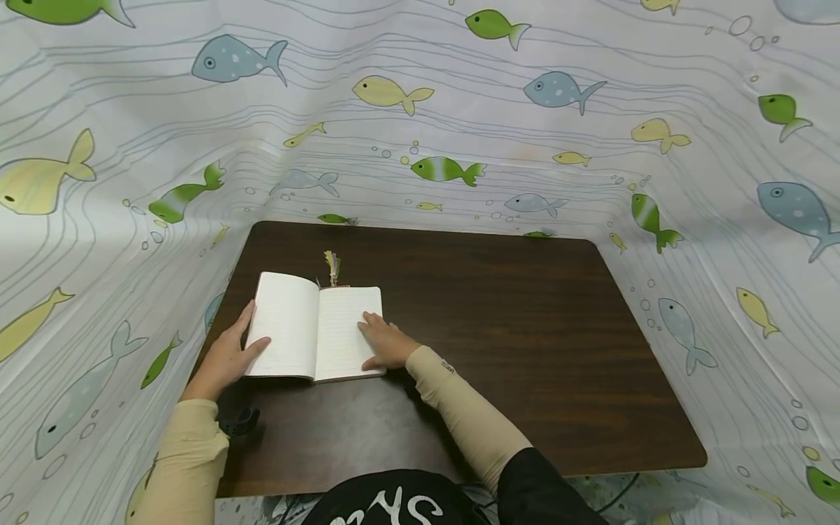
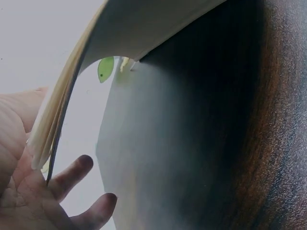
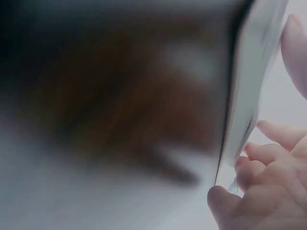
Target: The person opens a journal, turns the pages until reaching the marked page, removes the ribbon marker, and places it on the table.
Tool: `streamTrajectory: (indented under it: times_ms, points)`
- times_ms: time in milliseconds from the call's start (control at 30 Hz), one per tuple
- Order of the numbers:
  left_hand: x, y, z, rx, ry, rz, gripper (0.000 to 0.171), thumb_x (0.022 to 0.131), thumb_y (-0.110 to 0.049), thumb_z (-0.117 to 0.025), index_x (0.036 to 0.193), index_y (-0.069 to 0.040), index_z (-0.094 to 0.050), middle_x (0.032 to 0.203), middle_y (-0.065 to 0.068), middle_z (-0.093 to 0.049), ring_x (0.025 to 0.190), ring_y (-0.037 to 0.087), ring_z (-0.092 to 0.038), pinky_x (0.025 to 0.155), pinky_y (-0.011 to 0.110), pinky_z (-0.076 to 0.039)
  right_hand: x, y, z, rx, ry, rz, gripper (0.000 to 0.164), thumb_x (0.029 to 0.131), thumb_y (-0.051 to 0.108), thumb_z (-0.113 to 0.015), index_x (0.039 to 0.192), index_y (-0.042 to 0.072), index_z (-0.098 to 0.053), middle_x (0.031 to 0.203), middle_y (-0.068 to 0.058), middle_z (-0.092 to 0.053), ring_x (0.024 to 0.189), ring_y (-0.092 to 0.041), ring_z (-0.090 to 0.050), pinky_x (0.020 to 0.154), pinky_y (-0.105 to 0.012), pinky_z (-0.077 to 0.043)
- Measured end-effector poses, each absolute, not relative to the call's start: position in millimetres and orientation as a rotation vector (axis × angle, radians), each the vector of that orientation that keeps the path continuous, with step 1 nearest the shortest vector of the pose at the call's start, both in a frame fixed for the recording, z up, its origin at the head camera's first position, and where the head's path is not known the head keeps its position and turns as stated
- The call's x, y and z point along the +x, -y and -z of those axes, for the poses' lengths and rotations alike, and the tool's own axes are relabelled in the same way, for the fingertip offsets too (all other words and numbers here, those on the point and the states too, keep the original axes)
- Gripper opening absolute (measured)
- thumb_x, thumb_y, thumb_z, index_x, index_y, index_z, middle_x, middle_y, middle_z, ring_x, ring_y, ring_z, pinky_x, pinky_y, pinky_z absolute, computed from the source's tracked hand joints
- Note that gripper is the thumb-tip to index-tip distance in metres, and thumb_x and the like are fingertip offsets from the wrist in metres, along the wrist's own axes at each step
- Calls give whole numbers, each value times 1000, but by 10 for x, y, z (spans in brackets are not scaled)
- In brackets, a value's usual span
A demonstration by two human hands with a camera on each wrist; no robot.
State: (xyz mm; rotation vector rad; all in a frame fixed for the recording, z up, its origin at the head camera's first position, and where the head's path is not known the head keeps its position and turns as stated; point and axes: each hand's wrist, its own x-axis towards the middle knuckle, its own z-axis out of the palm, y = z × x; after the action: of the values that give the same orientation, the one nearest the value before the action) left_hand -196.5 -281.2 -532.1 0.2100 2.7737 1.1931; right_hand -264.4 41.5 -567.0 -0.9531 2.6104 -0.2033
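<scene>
White-paged notebook, left hand gripping its left edge, right hand resting unclenched at right edge, tabletop extending rightward.

A hand could pass over the tabletop along its right edge. Toward the left edge, the notebook, left hand and right hand block the way; the right sleeve crosses the near edge.

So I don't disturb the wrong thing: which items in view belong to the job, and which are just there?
In the job:
open notebook
left hand, holding its left edge
right hand, touching its right page

Just there:
tassel beyond the notebook's top edge, untouched
brown table
fish-print cloth
</scene>
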Motion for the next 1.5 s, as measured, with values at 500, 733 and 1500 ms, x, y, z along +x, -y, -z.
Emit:
streamTrajectory:
  times_ms: [500,733,1500]
  points:
    - [-1998,2808,5342,266,-2829,-1144,68,101,-34,-51,154,-6,-19,160,20,-3,141,52,-15,104,72,-20,-2578,-543,5580,-874,-2732,181,96,76,53,-72,152,11,-31,161,-4,-19,148,-18,-18,111,-56,-31]
    - [-1990,2807,5339,269,-2811,-1140,69,101,-36,-49,155,-6,-17,160,22,-1,140,54,-15,103,73,-20,-2570,-511,5630,-801,-2876,131,108,72,61,-72,152,6,-27,161,-11,-19,148,-26,-18,111,-52,-33]
    - [-1983,2812,5290,203,-2755,-1240,59,105,-39,-31,155,-9,-20,161,18,-3,141,53,-13,105,72,-15,-2416,-139,5286,-954,-2188,1215,97,93,27,-65,155,19,10,164,-5,-3,147,-19,-20,115,-29,-27]
